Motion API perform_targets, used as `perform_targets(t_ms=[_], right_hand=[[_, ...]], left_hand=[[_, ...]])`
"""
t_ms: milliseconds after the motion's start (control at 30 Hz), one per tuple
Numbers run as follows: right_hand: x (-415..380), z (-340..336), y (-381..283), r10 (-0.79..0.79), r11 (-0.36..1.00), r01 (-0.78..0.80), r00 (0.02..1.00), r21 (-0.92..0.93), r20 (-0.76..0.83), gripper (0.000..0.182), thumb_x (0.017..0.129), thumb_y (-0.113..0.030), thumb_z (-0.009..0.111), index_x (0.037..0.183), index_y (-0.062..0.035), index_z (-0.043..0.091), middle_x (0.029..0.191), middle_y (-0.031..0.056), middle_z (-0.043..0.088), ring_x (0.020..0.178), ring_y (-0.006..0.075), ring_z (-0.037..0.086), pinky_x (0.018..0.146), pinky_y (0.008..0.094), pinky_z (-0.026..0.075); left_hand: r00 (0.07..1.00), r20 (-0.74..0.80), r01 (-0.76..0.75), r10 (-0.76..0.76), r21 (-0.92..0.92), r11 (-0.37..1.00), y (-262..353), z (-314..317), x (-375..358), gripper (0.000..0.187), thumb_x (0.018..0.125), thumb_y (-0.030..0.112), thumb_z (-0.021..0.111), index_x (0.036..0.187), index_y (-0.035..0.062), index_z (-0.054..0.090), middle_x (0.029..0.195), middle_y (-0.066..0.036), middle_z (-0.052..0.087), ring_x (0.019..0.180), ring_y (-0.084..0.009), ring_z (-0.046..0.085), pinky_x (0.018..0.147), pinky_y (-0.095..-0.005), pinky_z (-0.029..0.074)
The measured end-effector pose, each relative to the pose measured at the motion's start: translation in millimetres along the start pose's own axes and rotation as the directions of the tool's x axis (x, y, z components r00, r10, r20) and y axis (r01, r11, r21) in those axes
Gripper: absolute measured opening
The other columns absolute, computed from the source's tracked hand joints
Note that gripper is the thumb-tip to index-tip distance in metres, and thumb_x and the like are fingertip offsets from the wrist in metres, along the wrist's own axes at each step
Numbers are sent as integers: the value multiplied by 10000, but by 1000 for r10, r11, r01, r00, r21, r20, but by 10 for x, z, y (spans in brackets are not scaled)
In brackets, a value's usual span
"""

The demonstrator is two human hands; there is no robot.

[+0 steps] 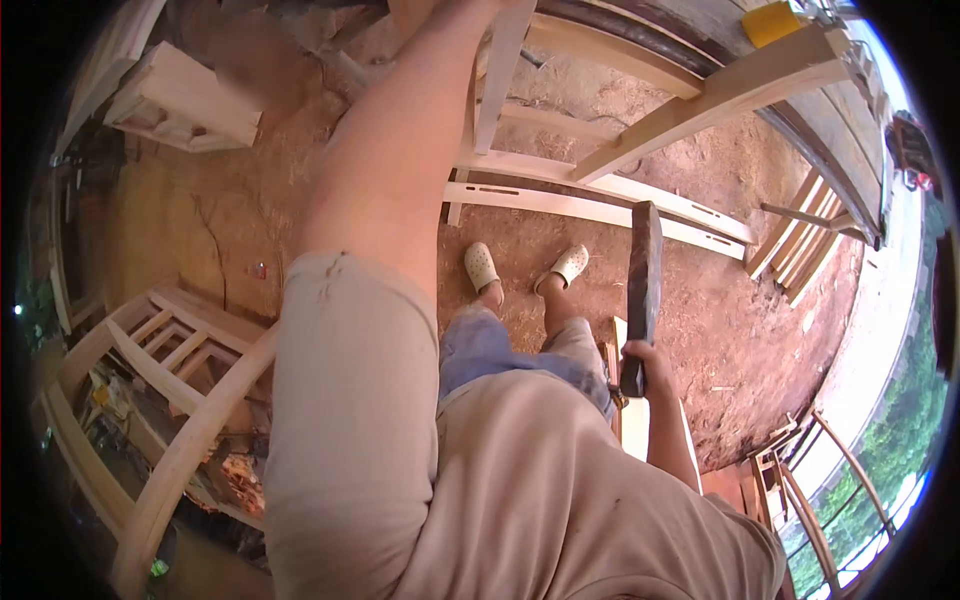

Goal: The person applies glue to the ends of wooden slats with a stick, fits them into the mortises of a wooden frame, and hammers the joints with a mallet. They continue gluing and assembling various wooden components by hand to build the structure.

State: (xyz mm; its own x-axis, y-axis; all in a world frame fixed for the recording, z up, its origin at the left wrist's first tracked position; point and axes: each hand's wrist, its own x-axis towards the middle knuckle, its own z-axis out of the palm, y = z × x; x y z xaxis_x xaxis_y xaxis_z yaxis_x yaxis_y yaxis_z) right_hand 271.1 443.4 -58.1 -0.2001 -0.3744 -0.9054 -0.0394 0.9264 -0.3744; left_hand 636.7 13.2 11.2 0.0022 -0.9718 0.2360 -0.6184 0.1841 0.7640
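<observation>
My right hand [650,366] is closed round the lower end of a long, dark, squared bar [645,270], which looks like worn wood and points away from me. Past the bar's upper end lie pale wooden rails [600,208] with narrow slots cut in them. My left arm [385,170] stretches forward to the top edge of the view, and its hand is beyond the frame. Close to that wrist stands a pale wooden upright [503,85], part of a frame with a thick slanting beam [715,100].
Stacked wood strips [800,235] lie at right near a hammer-like tool [810,216]. A slatted chair-like frame [170,345] stands at lower left, a pale wooden piece [185,100] at upper left. A yellow object [772,24] rests on the bench [815,125]. The floor is earth.
</observation>
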Motion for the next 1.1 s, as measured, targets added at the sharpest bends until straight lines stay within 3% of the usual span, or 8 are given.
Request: perform_targets(t_ms=[67,200,367,567,633,767,933,1100], right_hand=[[-297,-32,-8,-17,1000,18,997,-7,80,274,689,-168,679,903,-24,587,689,33,556,574,148,548,542,296,441],[-568,-26,-100,-127,991,129,991,-37,32,306,666,-164,687,905,-6,581,715,36,566,610,151,559,576,299,454],[-336,-33,-428,-168,979,177,981,-101,95,339,655,-177,710,909,12,588,746,56,587,659,169,582,622,311,460],[-169,-9,-691,-244,948,256,966,-190,87,348,654,-201,719,891,22,595,742,60,586,666,177,574,640,319,462],[-303,81,-784,-222,945,225,974,-237,36,367,646,-203,727,901,20,587,747,58,575,669,173,567,643,316,461],[-415,222,-906,-253,947,259,966,-193,51,423,633,-209,732,938,39,578,774,75,582,692,181,585,657,321,469],[-732,417,-1109,-425,861,396,905,-320,-21,420,656,-199,714,975,34,571,759,54,569,686,167,575,649,331,473],[-1354,631,-1874,-767,639,766,626,-74,-139,454,664,-59,725,1058,20,515,837,67,602,708,155,600,659,303,503]], left_hand=[[985,-171,-72,7,-377,923,-166,153,75,491,832,431,666,1078,6,682,1071,-167,690,1044,-263,644,910,-370,483],[1000,9,12,-9,-467,884,-213,207,181,607,848,470,651,1146,-58,617,1102,-190,671,1076,-260,626,919,-368,478],[972,-165,50,-168,-553,832,-222,394,27,597,856,408,678,1126,-117,586,1085,-217,663,1049,-250,632,894,-345,489],[999,15,51,-50,-473,880,-564,252,204,589,820,405,716,1202,-24,582,1137,-148,661,1052,-237,632,887,-353,493],[990,23,137,-136,-290,947,-613,149,184,495,762,482,680,866,-2,692,796,-110,707,804,-210,676,728,-367,501],[999,12,32,-30,-404,914,-566,38,126,472,779,463,692,938,19,688,810,-69,714,848,-197,669,783,-360,498],[997,-36,72,-75,-77,994,-425,106,61,559,769,496,691,1030,2,681,968,-141,712,922,-262,678,807,-363,513],[942,61,294,-331,328,898,-105,-127,115,637,760,626,618,1087,85,691,1008,-166,700,964,-312,667,839,-404,512]])
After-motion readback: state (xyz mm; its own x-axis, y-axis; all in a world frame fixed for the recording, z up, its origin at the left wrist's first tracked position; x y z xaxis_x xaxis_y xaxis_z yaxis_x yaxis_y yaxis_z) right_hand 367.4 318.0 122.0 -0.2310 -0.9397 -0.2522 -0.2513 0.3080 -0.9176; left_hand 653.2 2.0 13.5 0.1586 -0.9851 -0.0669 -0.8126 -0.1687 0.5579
